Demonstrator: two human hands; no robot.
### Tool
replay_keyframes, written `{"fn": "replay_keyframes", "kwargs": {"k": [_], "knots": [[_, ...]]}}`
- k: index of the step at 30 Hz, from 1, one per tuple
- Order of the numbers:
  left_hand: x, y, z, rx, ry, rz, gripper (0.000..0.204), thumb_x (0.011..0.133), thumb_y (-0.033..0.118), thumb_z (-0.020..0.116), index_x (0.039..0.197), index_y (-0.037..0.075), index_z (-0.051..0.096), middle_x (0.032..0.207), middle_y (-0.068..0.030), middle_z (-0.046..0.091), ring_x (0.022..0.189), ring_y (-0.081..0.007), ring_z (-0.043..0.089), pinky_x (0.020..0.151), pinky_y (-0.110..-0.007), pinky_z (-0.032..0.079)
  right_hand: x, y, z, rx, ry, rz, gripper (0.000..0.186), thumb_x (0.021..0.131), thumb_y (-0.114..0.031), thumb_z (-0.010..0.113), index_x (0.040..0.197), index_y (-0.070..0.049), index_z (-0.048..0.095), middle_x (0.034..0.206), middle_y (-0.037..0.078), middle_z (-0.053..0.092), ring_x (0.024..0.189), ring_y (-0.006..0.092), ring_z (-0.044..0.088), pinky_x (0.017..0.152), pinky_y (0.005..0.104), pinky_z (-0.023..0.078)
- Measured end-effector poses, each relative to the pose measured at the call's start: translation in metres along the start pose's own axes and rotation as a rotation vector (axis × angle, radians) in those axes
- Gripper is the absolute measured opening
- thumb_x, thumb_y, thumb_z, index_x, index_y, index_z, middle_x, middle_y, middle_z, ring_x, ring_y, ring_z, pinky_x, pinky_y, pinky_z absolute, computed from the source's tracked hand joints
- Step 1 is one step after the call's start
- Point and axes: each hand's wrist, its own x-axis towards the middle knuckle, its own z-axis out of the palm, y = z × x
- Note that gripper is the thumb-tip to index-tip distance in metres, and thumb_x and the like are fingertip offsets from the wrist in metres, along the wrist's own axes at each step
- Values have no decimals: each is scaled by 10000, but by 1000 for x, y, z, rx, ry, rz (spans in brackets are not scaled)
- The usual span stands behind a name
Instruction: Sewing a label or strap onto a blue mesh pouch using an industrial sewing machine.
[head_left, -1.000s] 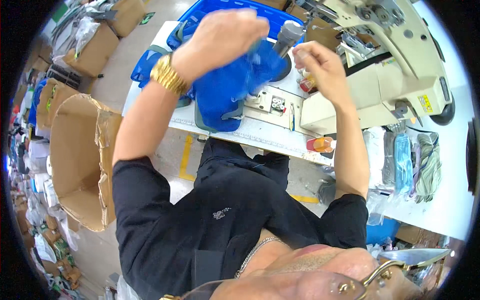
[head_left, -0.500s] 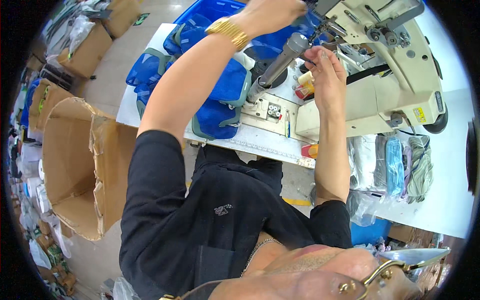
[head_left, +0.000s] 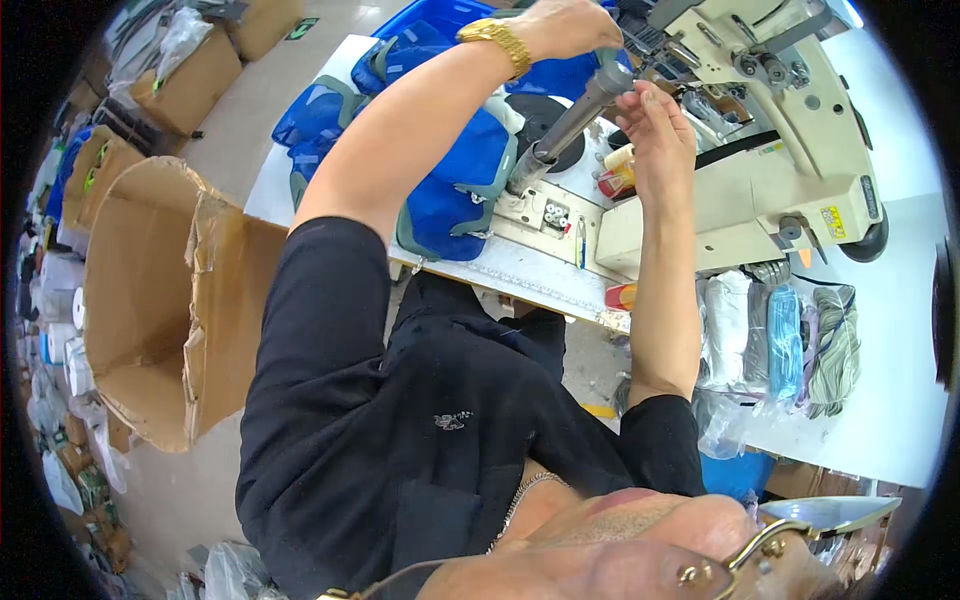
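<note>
My left hand (head_left: 566, 28), at a forearm with a gold watch, is closed over the top of the sewing machine's grey upright post (head_left: 565, 125); what its curled fingertips hold is hard to make out. My right hand (head_left: 655, 140) is raised just right of the post, thumb and fingers bent together beside the needle area of the cream sewing machine (head_left: 700, 240); anything pinched there is too small to name. Several blue pieces with grey-green edging (head_left: 445, 220) lie left of the post. A black disc (head_left: 535, 120) sits behind the post.
A blue crate (head_left: 420, 18) stands at the back. An open cardboard box (head_left: 140, 300) is at my left, bundled strips (head_left: 785, 340) at the right. Small bottles (head_left: 618, 180) sit by the machine. The white table's front edge (head_left: 520, 290) crosses before me; boxes (head_left: 185, 90) line the floor.
My left hand has moved up and right to the post's top, and my right hand slightly up, fingers more bent. Blue cloth that was blurred under my hands no longer covers the post.
</note>
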Motion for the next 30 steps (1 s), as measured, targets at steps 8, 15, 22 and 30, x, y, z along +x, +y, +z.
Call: {"fn": "replay_keyframes", "kwargs": {"k": [8,15,22,30], "knots": [[25,0,1,-500,83,-109,204,869,205,623,881,28,723,817,-210,678,748,-341,668,687,-424,512,-8,-1,7,120,70,41,198,963,-217,627,1029,-36,672,934,47,688,897,150,655,789,297,497],[-85,58,-90,-203,213,-153,186,915,191,587,947,41,693,868,-148,687,792,-314,675,706,-387,526,-51,14,-13,-48,-75,64,259,989,-242,592,1028,3,666,925,58,687,923,170,664,789,274,510],[-184,168,-64,-960,148,-769,122,988,92,572,1076,35,633,940,33,618,836,-36,527,743,-211,444,-139,62,19,-243,-121,176,731,886,-204,722,1432,91,336,1205,166,597,1116,221,591,950,339,484],[-248,238,-10,-1513,51,-1153,160,1010,120,535,1161,67,550,1018,-2,619,937,-61,569,817,-233,477,-195,98,-9,-106,-18,482,292,903,-328,713,895,-51,620,743,21,630,673,78,601,579,219,482]]}}
